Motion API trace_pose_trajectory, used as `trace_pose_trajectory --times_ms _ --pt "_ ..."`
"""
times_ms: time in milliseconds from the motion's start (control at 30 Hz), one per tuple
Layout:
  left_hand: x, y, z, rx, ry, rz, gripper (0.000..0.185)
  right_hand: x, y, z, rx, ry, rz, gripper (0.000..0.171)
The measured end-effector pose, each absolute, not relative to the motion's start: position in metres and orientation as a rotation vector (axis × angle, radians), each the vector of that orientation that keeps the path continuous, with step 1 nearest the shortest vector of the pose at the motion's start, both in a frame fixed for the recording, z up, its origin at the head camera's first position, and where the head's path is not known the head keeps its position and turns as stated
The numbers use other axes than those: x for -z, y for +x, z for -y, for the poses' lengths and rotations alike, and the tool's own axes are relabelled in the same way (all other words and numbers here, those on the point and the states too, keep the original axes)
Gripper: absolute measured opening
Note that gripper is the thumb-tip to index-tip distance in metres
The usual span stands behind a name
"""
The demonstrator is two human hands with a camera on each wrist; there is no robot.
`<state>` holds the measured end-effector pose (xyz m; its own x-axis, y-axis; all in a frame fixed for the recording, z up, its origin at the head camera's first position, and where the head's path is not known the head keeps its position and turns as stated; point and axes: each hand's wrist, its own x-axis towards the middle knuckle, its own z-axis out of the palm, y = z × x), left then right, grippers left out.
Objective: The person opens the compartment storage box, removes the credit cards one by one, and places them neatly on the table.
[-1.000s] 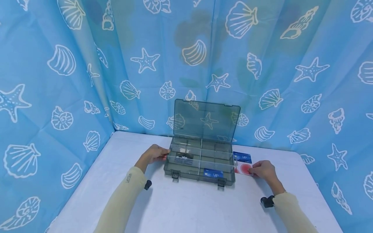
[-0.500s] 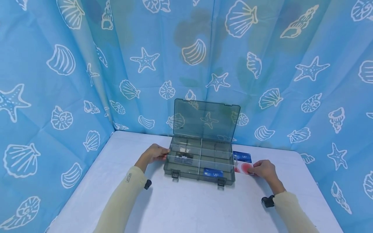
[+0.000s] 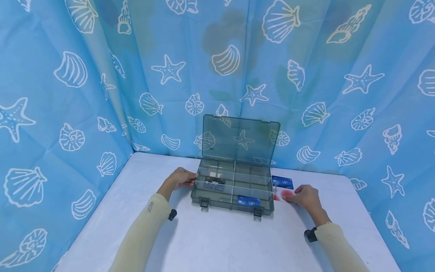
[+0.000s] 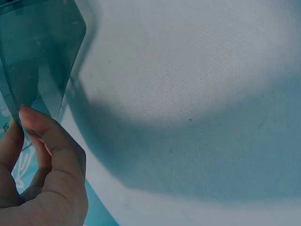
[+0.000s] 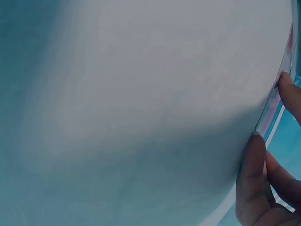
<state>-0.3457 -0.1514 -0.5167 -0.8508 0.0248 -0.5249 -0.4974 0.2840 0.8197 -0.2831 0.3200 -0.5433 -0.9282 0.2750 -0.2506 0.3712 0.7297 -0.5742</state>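
A smoky grey compartment box (image 3: 219, 206) stands on the table with its see-through lid (image 3: 241, 139) raised. At its left wall, my left hand (image 3: 180, 177) pinches the edge between thumb and fingers; the left wrist view shows this hand (image 4: 51, 165) on the tinted plastic. Beside the box's right wall, my right hand (image 3: 307, 196) holds a white card with red circles (image 3: 287, 193) by its outer end. The right wrist view shows the card (image 5: 272, 110) edge-on between thumb and finger. Just behind it lies a blue VIP card (image 3: 283, 182).
Inside the box, a black Vip card (image 3: 215, 184) lies in a left compartment and another blue VIP card (image 3: 248, 201) in the front right one. Clear dividers (image 3: 233, 183) split the box. A white cloth (image 3: 217, 245) covers the table; a blue shell-print curtain (image 3: 190, 75) rises behind.
My right hand has shifted slightly away from me with the red-circled card, closer to the blue card behind it. The left hand and the box have stayed in place.
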Motion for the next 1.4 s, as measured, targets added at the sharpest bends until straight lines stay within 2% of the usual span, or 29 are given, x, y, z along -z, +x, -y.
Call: trace_pose_trajectory --times_ms 333,533,733,1100,1400 --pt "0.516 -0.346 0.151 -1.596 -0.426 -2.109 0.029 0.543 -0.282 -0.319 0.942 0.482 -2.805 0.066" --pt "0.519 -0.345 0.15 -1.575 -0.415 -2.13 0.029 0.548 -0.284 -0.321 0.789 0.15 -2.922 0.059" --pt "0.521 -0.345 0.15 -1.575 -0.405 -2.125 0.029 0.551 -0.288 -0.327 0.739 -0.055 -2.908 0.065" --pt "0.521 -0.349 0.153 -1.593 -0.397 -2.107 0.029 0.549 -0.291 -0.331 0.724 -0.11 -2.902 0.061" --pt "0.521 -0.35 0.152 -1.58 -0.417 -2.113 0.028 0.544 -0.291 -0.329 0.653 -0.237 -2.913 0.05"
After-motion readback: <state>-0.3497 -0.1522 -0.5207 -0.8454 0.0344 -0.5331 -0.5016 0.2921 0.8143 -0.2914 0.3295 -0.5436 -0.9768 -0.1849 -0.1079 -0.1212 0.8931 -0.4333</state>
